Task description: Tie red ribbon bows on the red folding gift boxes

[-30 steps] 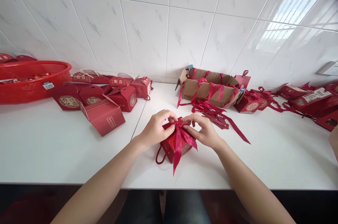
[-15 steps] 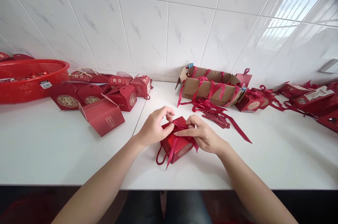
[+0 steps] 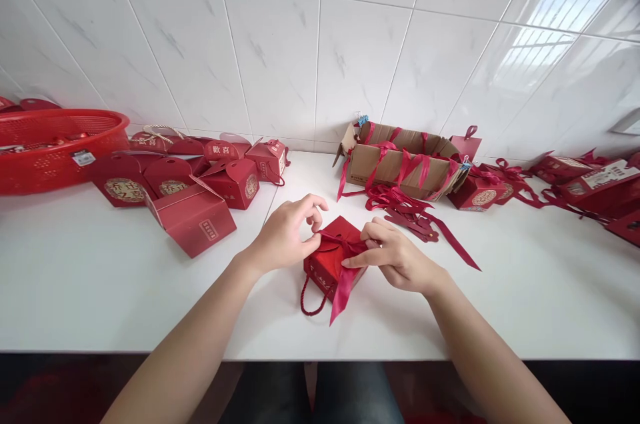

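Observation:
A small red gift box [image 3: 327, 265] stands on the white table in front of me, with a dark red cord handle [image 3: 312, 312] hanging at its near left side. Across its top runs a crimson ribbon [image 3: 343, 287], gathered at the middle, one tail draping down the near face. My left hand [image 3: 290, 232] pinches the ribbon at the box's left edge between thumb and a finger. On the other side, my right hand [image 3: 397, 254] grips the ribbon, its index finger stretched over the box top. The ribbon ends inside my right fingers are hidden.
Several red boxes [image 3: 193, 217] stand at the left beside a red plastic basket [image 3: 50, 164]. Near the wall is a cardboard box [image 3: 380, 167] hung with ribbons. Loose ribbons and tags [image 3: 410, 221] lie before it. More ribboned boxes [image 3: 483, 194] sit at the right.
My hands have moved slightly apart, pulling the ribbon out to both sides over the box. The box has turned a little, and the ribbon tail hangs further right.

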Demonstrator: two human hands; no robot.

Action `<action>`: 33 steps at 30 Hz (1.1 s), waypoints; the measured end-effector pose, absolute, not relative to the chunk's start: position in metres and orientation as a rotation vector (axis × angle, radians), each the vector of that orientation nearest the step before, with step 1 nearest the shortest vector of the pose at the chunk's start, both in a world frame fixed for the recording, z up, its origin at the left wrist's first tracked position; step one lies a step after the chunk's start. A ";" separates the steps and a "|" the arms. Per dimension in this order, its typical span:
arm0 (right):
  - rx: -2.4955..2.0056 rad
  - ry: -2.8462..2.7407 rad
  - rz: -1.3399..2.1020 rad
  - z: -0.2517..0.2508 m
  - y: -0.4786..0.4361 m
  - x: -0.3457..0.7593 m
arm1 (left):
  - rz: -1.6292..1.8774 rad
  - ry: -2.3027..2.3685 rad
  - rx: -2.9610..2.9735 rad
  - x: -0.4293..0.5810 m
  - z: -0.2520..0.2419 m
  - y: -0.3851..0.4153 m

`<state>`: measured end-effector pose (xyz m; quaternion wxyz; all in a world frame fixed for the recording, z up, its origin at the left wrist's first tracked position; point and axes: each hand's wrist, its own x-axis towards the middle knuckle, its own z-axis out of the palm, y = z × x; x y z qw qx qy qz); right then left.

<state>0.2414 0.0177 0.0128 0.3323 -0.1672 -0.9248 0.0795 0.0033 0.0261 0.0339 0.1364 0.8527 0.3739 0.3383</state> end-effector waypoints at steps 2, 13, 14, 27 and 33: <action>-0.427 -2.404 0.243 0.012 0.019 0.243 | 0.965 1.097 2.479 0.002 0.034 0.026; -0.701 -1.965 0.433 0.007 0.023 0.236 | 0.992 0.947 2.352 0.015 0.027 0.023; -0.735 -1.926 0.440 0.006 0.023 0.234 | 0.971 0.912 2.337 0.016 0.027 0.022; -0.766 -1.854 0.157 0.006 0.023 0.219 | 0.875 1.080 2.296 0.046 0.033 0.028; -0.832 -1.800 0.023 0.005 0.019 0.222 | 0.858 1.076 2.302 0.044 0.034 0.031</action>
